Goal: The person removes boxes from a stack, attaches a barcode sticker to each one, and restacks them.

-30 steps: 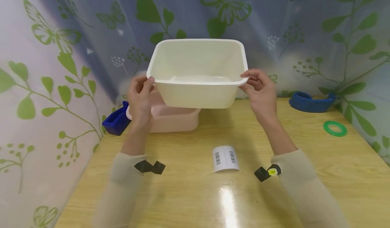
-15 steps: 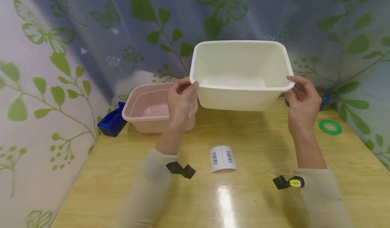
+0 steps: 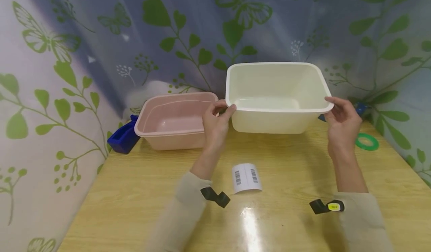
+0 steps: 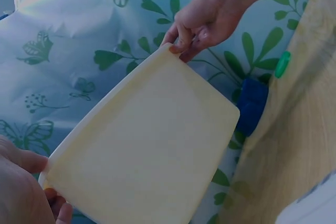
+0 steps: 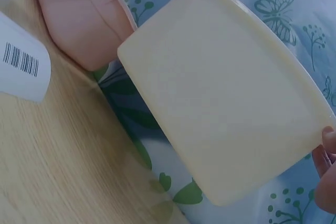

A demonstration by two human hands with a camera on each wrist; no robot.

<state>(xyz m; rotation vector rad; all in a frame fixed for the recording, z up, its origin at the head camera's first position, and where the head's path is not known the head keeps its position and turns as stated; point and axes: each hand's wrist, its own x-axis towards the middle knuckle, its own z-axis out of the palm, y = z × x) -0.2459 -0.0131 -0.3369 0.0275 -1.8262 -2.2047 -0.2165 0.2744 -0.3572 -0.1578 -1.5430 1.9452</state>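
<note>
A white plastic basin point(image 3: 269, 122) is held by its rim between my two hands, its open top tilted toward me and nothing inside it. My left hand point(image 3: 216, 126) pinches the near left corner of the rim. At the near right corner my right hand point(image 3: 343, 128) grips the rim between fingers and thumb. Both wrist views show the basin's long outer side, apart from the table in the left wrist view. Just left of it stands a pink basin point(image 3: 171, 141) on the table, partly covered by my left hand.
A curled white label sheet with barcodes point(image 3: 246, 178) lies on the wooden table point(image 3: 134, 192). Left of the pink basin sits a blue tape dispenser-like holder point(image 3: 124, 138). A green ring point(image 3: 367, 142) and another blue object point(image 3: 361, 109) are at the right. A patterned curtain point(image 3: 188, 12) hangs behind.
Both hands have carried the white basin to the right, then lowered it toward the table. The pink basin, partly hidden before, now shows more fully.
</note>
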